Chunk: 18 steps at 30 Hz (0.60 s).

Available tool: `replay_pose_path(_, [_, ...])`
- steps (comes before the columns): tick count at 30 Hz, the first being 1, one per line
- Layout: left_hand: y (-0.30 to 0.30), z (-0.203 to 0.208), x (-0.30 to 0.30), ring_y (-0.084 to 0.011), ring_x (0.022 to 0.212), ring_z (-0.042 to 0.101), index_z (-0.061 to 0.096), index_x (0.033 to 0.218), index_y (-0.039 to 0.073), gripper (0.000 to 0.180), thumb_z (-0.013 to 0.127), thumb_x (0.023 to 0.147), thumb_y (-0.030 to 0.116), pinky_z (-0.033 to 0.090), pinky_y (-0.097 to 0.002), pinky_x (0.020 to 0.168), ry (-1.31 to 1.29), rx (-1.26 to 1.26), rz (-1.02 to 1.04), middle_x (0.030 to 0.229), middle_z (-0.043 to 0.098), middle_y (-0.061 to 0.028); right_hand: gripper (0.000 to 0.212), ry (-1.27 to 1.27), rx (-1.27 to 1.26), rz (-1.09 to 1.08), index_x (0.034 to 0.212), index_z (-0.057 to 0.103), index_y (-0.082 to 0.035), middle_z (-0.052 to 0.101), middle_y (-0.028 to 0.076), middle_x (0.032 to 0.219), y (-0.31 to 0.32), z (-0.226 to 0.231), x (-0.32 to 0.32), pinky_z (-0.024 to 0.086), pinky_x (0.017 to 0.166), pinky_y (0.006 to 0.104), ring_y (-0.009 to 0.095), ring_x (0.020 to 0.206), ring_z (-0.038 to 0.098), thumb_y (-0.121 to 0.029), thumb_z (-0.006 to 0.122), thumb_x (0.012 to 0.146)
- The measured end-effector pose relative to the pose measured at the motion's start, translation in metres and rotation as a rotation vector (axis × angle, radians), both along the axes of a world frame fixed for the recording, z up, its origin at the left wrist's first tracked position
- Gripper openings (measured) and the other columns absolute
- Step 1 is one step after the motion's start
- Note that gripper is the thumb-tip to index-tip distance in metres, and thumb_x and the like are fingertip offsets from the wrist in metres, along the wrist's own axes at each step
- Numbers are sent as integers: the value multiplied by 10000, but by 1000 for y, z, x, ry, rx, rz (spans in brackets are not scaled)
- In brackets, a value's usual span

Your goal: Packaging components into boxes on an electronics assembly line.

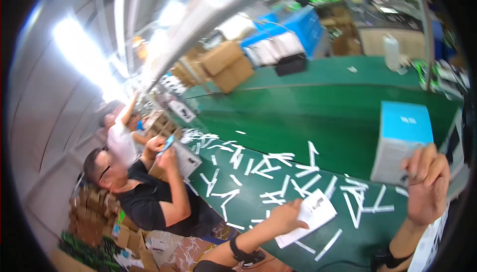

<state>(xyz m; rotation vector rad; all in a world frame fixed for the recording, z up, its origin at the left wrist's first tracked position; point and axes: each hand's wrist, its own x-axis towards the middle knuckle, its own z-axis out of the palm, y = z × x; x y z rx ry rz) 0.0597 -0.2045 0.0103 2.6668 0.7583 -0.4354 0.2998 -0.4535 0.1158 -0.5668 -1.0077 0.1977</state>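
My left hand reaches over the green bench from the lower edge, a dark band on its wrist. Its fingers and thumb grip the side of a flat white box with dark print, tilted above the bench. My right hand is raised at the right, fingers curled inward. Whether something small lies in them I cannot make out. Just behind that hand stands a larger box with a blue top and white sides. The hand overlaps its lower right corner; contact is unclear.
Many white paper strips litter the green bench. Beyond runs a green conveyor belt. A brown carton, blue bins and a white bottle stand behind it. A co-worker in black handles a small blue item at the left.
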Motion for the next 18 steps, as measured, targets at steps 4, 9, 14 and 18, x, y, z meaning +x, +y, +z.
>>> replay_pose_path(4, [14, -9, -32, -437, 1097, 632, 522, 1307, -69, 856, 846, 744, 490, 523, -478, 914, -248, -66, 76, 1169, 638, -292, 301, -55, 256, 548, 972, 597, 4, 615, 148, 962, 19, 9, -24, 594, 757, 366, 249, 798, 626, -293, 588, 1019])
replay_pose_path(9, [19, -5, -38, -302, 855, 632, 577, 1266, -56, 761, 895, 721, 369, 529, -401, 760, -232, -114, 278, 973, 641, -193, 321, 47, 66, 391, 962, 612, -10, 630, 140, 927, -18, -8, -47, 565, 798, 399, 251, 778, 636, -313, 533, 1033])
replay_pose_path(14, [18, -13, -18, -132, 725, 596, 630, 1132, -99, 642, 920, 689, 266, 500, -284, 645, -122, -444, 378, 804, 637, -58, 355, 32, 44, 352, 953, 626, -24, 644, 132, 891, -43, -19, -47, 537, 840, 433, 252, 758, 647, -333, 478, 1046])
replay_pose_path(18, [5, -13, -23, -181, 706, 620, 656, 1051, -71, 579, 923, 668, 271, 508, -304, 647, -150, -539, 441, 782, 641, -71, 390, 14, 43, 308, 945, 638, -36, 656, 126, 862, -64, -24, -38, 514, 872, 460, 252, 742, 655, -350, 434, 1057])
